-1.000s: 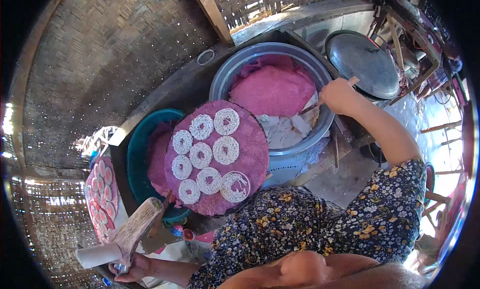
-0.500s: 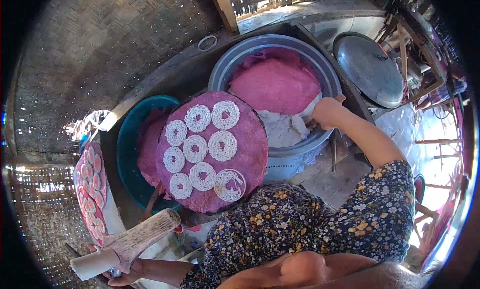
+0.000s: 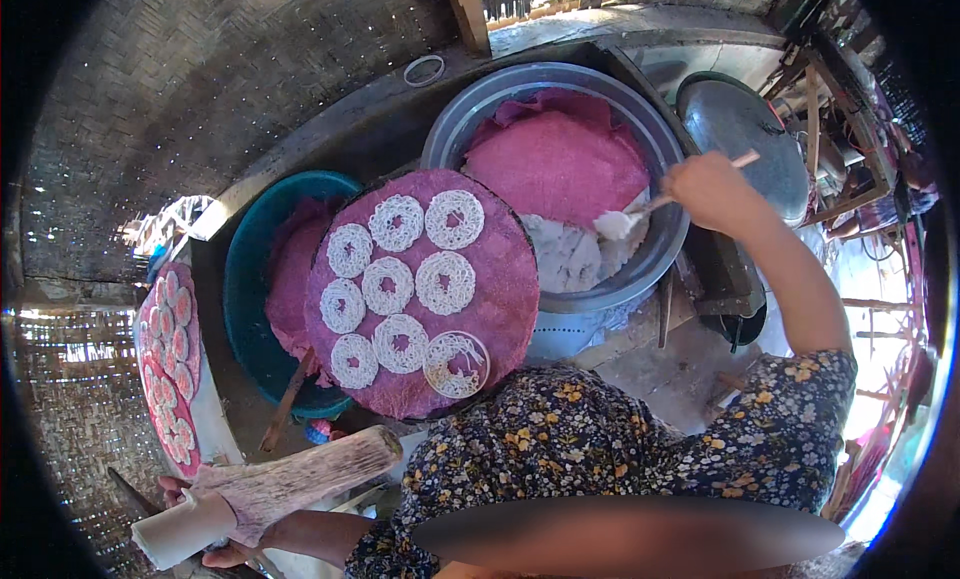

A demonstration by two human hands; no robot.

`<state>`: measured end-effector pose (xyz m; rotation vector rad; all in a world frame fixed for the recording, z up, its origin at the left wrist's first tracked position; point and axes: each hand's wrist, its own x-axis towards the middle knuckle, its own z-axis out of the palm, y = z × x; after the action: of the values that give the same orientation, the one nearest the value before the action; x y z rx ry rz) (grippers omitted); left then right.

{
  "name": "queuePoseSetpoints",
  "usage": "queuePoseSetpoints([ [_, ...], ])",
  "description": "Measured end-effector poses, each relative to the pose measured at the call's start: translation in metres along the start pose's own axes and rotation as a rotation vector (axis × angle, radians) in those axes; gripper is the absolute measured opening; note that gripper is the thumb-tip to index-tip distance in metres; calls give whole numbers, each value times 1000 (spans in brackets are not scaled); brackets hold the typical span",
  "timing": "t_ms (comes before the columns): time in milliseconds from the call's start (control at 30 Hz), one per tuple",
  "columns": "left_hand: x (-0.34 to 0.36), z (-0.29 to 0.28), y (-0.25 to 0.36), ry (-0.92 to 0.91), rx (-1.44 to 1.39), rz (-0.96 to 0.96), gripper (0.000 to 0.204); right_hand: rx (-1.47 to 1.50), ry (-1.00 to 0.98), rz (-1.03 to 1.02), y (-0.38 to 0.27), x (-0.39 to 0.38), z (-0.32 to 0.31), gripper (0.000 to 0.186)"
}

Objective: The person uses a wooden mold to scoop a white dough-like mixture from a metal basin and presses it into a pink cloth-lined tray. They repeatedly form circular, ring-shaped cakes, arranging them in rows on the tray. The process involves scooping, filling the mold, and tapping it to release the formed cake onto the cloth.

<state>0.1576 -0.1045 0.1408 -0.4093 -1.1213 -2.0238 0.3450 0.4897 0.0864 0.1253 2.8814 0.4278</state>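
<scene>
My right hand (image 3: 712, 191) is closed round a wooden spatula (image 3: 660, 205) over the right side of a large grey basin (image 3: 450, 119). A lump of white dough (image 3: 612, 225) clings to the spatula's tip. More white dough (image 3: 565, 259) lies in the basin, partly under a pink cloth (image 3: 555, 169). At the lower left, my left hand (image 3: 222, 555) grips a wooden press (image 3: 310, 479) with a pale cylinder (image 3: 185, 531) at one end; the cylinder hides part of the fingers. Between the hands, white lacy dough rings (image 3: 388, 286) sit on a round pink cloth-covered tray (image 3: 495, 299).
The tray overlaps a green basin (image 3: 240, 299) holding pink cloth. A thin hoop (image 3: 457, 364) surrounds the tray's nearest ring. Another hoop (image 3: 424, 71) lies on the back ledge. A lidded metal pot (image 3: 735, 129) stands right; pink-and-white pieces (image 3: 165, 379) lie far left.
My right hand has moved up and right, out of the basin's edge, bringing the spatula up with dough on its tip. The press in my left hand has shifted and tilted slightly.
</scene>
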Motion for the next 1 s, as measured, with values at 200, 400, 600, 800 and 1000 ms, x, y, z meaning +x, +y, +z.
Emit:
queuePoseSetpoints([
  [200, 11, 2, -2, -5, 2, 7, 54, 16, 48, -191, -25, 42, 77, 10],
  [400, 1, 2, 3, -5, 18, 14, 58, 201, 3, -210, -44, 48, 118, 16],
  [600, 4, 7, 2, 8, 39, 11, 63, 389, -387, -57, -56, 41, 88, 22],
  [800, 5, 12, 4, 2, 67, 24, 67, 446, -423, -36, -44, 25, 73, 21],
  [1000, 3, 24, 2, -16, 87, 35, 72, 351, -287, 46, -31, 30, 66, 21],
])
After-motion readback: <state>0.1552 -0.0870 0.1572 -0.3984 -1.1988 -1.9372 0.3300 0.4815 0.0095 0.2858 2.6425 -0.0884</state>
